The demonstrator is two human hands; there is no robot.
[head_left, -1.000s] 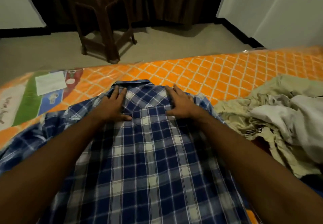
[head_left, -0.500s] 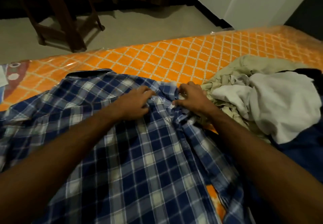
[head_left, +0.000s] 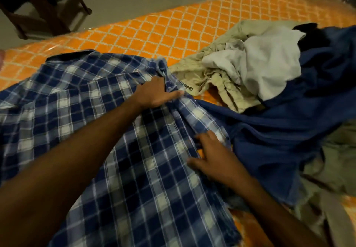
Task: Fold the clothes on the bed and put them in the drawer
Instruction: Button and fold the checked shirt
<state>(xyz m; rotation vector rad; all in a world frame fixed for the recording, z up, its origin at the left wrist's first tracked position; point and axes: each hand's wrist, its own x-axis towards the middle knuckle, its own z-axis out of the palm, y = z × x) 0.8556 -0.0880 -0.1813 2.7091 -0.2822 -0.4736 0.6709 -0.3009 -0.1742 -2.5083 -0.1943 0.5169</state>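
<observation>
A blue and white plaid shirt [head_left: 81, 111] lies spread on the orange patterned bed [head_left: 158, 32]. My left hand [head_left: 154, 94] pinches the bunched right shoulder and sleeve of the shirt. Lower down, my right hand [head_left: 212, 154] rests with fingers spread on the shirt's right edge, touching the fabric without a clear grip. To the right sits a heap of unfolded clothes: a beige garment [head_left: 217, 79], a white one [head_left: 269, 63] and a large dark blue one [head_left: 289, 127].
A dark wooden stool [head_left: 44, 5] stands on the grey floor beyond the bed's far edge. More olive fabric [head_left: 339, 160] lies at the right edge. No drawer is in view.
Both hands moved from the collar to the shirt's right side. My right hand slid down the right edge; my left hand now grips the shoulder. The view swung right and down.
</observation>
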